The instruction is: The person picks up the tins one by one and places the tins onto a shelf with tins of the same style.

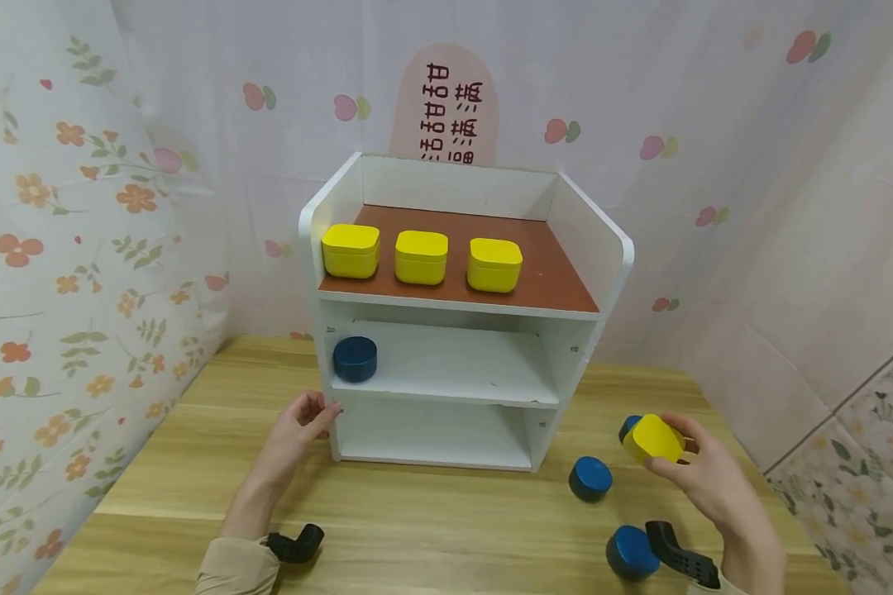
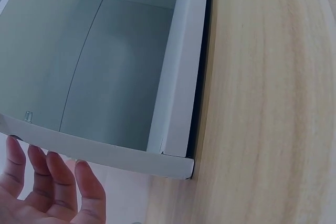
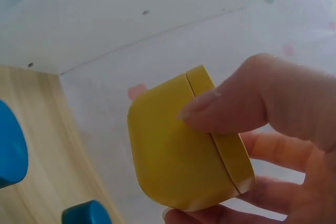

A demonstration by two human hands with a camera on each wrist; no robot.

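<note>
My right hand [image 1: 710, 475] holds a yellow box with rounded corners [image 3: 173, 145] above the table on the right, its thumb across one face and fingers behind. A seam near one end of the box shows in the right wrist view. My left hand [image 1: 298, 430] grips the left side panel of a white shelf [image 1: 435, 302] at its front edge, low down; fingertips [image 2: 89, 179] bend against the panel. Three more yellow boxes [image 1: 421, 257] stand in a row on the brown top. One round blue tin [image 1: 355, 359] sits at the left of the middle level.
On the wooden table [image 1: 417, 529], right of the shelf, stand a blue tin [image 1: 590, 478], a nearer blue tin [image 1: 632, 553] by my right wrist, and another [image 1: 628, 426] partly hidden behind the held box. A patterned curtain [image 1: 268, 165] hangs behind and at the sides.
</note>
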